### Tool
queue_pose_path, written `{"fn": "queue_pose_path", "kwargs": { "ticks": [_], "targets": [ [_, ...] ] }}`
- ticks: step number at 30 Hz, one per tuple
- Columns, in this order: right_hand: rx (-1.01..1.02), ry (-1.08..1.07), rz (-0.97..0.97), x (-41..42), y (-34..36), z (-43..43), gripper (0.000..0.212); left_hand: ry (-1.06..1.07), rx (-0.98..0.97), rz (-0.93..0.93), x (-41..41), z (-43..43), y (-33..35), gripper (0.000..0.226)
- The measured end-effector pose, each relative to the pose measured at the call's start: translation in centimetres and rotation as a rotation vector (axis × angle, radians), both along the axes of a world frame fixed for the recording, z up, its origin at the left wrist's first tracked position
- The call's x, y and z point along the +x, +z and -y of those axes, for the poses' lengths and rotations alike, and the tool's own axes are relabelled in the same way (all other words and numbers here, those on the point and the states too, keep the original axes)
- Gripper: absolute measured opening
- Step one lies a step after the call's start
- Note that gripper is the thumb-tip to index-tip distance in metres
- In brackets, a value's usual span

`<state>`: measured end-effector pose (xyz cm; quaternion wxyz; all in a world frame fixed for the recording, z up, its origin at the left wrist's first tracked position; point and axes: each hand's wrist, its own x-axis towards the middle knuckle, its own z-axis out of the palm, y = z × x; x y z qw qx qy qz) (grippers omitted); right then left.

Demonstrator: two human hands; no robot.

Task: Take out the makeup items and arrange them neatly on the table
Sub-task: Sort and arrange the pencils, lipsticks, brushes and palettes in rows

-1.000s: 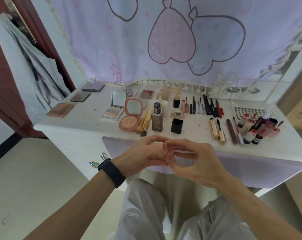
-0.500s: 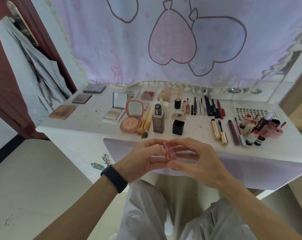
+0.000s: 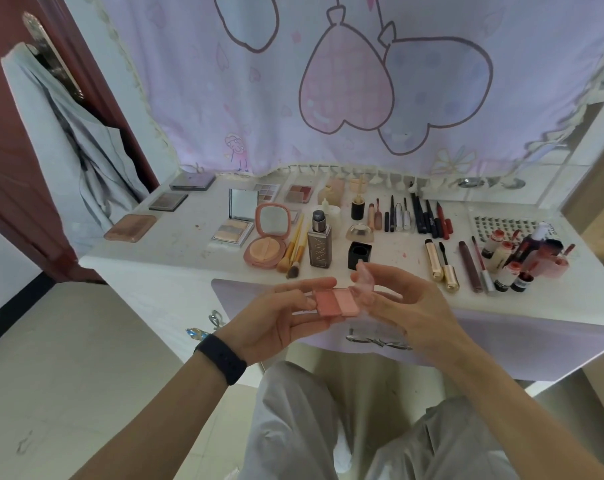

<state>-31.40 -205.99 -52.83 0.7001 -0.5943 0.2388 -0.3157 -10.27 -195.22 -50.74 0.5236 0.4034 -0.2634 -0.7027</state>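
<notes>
You've got the blush palette (image 3: 337, 301) in both hands, mid-air just in front of the table (image 3: 175, 251) edge, above your lap. It's not on the surface yet. L hand (image 3: 276, 317) grips the base from the left side, fingers behind, thumb at the front. R hand (image 3: 408, 306) pinches the clear lid (image 3: 364, 278), which stands tipped up on the right w/ both pink pans showing.

Step in hand looks like: open it, then set it down w/ the other palettes. To do it well:

- Hold base level w/ L hand; pressed powder prob chips if it tilts or drops.
- Don't force the lid past where the hinge stops. It's thin clear plastic and likely snaps easy. Can't tell how far it opens.
- Pick the spot first. Bare patch btw the closed compacts (image 3: 130, 227) on the left and the mirror palette (image 3: 236, 220) looks the best fit, since palettes sit on that side.
- Go in low from front-left. Avoid the centre: foundation bottle (image 3: 320, 242) stands upright near the edge, and brushes (image 3: 293, 252) lie loose beside the round compact (image 3: 267, 242), so both are easy to knock.
- Set base flat, square to the edge, lid to the back like its neighbours. Let go R first, L last.
</notes>
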Motion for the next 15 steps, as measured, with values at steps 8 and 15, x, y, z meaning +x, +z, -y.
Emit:
{"fn": "queue_pose_path", "kwargs": {
  "ticks": [8,15],
  "targets": [
    [0.251,0.052,0.126,0.6,-1.0,-0.8,0.068,0.009,0.058,0.04,0.7,-0.8,0.4,0.048],
    [0.074,0.097,-0.023,1.9,-0.1,-1.5,0.063,-0.064,-0.009,0.79,1.2,-1.1,2.0,0.051]
  ]
}}
